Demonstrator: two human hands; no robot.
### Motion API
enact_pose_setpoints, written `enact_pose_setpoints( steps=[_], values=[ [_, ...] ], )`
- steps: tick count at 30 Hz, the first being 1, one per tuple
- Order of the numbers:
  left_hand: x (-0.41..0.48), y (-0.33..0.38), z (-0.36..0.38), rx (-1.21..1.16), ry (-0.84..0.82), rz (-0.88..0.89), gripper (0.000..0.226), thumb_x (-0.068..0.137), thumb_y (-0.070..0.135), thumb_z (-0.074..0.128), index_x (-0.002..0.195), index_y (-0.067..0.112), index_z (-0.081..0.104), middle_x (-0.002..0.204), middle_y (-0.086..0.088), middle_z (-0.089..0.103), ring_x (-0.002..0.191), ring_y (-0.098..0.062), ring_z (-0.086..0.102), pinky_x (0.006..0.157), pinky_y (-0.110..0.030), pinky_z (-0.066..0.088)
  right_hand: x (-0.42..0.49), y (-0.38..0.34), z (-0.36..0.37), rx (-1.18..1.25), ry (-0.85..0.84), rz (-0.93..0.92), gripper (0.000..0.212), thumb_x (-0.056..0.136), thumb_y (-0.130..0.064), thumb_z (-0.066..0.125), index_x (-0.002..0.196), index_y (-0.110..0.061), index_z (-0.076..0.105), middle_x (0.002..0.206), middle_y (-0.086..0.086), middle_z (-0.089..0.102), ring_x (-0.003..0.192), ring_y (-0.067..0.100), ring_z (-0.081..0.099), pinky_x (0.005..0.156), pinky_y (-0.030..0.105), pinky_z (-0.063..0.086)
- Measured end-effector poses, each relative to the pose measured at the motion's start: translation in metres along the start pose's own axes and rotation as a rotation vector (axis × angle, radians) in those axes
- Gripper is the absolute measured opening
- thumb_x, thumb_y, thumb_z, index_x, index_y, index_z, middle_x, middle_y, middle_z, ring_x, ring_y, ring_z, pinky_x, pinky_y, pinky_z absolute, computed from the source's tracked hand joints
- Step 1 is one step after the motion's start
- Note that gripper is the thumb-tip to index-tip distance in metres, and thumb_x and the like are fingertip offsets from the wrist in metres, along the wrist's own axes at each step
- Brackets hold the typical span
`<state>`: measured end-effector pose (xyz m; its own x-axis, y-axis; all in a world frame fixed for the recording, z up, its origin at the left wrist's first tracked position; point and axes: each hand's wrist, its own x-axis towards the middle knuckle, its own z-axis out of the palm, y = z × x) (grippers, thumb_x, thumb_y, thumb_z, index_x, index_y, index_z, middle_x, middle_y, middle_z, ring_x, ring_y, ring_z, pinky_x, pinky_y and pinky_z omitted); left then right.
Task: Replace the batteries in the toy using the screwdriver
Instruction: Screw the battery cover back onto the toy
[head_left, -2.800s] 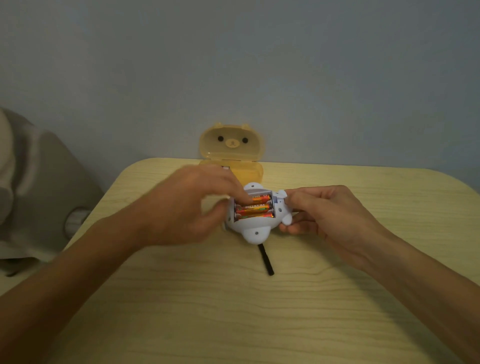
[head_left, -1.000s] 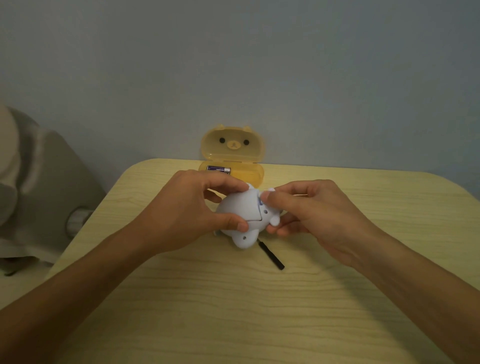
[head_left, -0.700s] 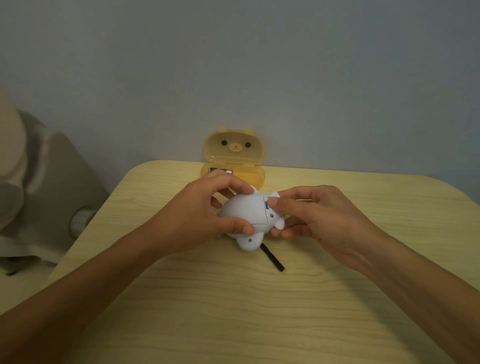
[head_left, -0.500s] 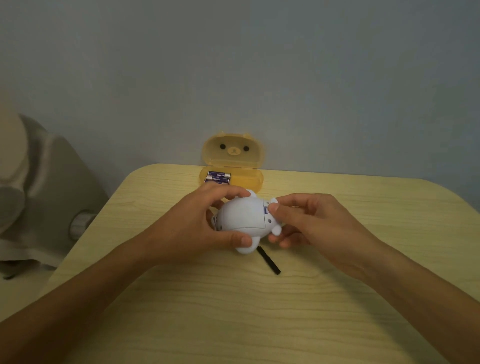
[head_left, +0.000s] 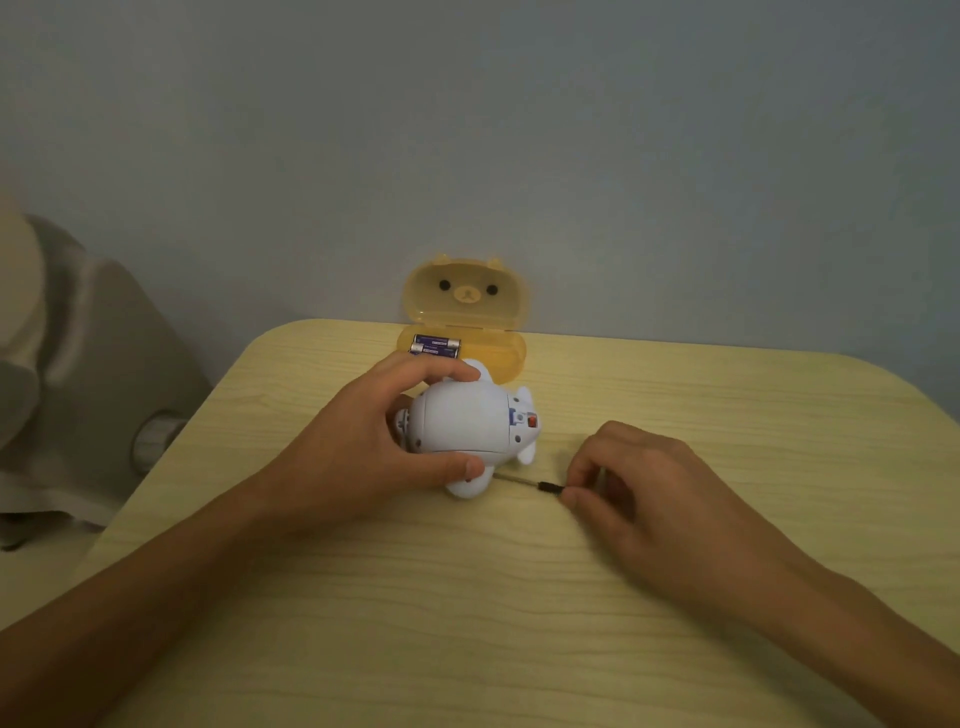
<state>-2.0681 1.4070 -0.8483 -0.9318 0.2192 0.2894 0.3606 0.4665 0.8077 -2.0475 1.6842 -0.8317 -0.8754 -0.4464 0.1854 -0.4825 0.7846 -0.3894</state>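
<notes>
A white rounded toy (head_left: 467, 421) lies belly up on the wooden table (head_left: 467, 597), its battery cover shut. My left hand (head_left: 363, 447) grips it from the left, thumb under and fingers over the top. Just right of the toy lies a thin screwdriver (head_left: 524, 481) with a black handle. My right hand (head_left: 639, 493) pinches that handle between thumb and forefinger, with the shaft pointing left toward the toy.
An open yellow bear-faced case (head_left: 462, 332) stands at the table's far edge, right behind the toy, with two dark batteries (head_left: 435, 346) in its tray. A grey upholstered piece of furniture (head_left: 78, 374) stands off the table's left side.
The battery compartment, open with three batteries showing, now has its cover on. My right hand let go of the toy, moved right and down, and took the screwdriver handle.
</notes>
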Motion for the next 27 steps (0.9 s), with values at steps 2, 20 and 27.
enact_pose_setpoints(
  steps=[2,20,27],
  values=[
    [-0.001,-0.003,-0.001,0.021,0.021,0.027,0.068,0.068,0.030,0.097,0.124,0.046,0.062,0.132,0.022,0.057,0.122,0.003,0.057,0.082,-0.015,0.053,-0.003,0.008,-0.009,0.023,0.036,0.017,0.009,0.096,-0.033,0.064,0.087,-0.033,0.063,0.079,-0.019,0.064,0.080,0.004,0.061,0.063,0.019,0.044],
    [-0.003,-0.006,0.001,0.101,0.037,0.144,0.067,0.065,0.048,0.087,0.126,0.048,0.058,0.130,0.013,0.052,0.122,-0.001,0.055,0.086,-0.009,0.048,0.000,0.011,-0.020,-0.038,0.426,-0.362,0.007,0.090,-0.011,0.077,0.093,-0.005,0.078,0.079,-0.003,0.076,0.061,0.012,0.062,0.061,0.026,0.051],
    [-0.003,-0.005,0.002,0.099,0.045,0.136,0.069,0.066,0.035,0.092,0.126,0.045,0.060,0.129,0.011,0.052,0.122,-0.001,0.055,0.086,-0.007,0.047,0.004,0.012,-0.012,-0.068,0.426,-0.391,0.008,0.093,-0.010,0.076,0.096,-0.004,0.078,0.083,0.003,0.078,0.063,0.019,0.069,0.061,0.029,0.052]
  ],
)
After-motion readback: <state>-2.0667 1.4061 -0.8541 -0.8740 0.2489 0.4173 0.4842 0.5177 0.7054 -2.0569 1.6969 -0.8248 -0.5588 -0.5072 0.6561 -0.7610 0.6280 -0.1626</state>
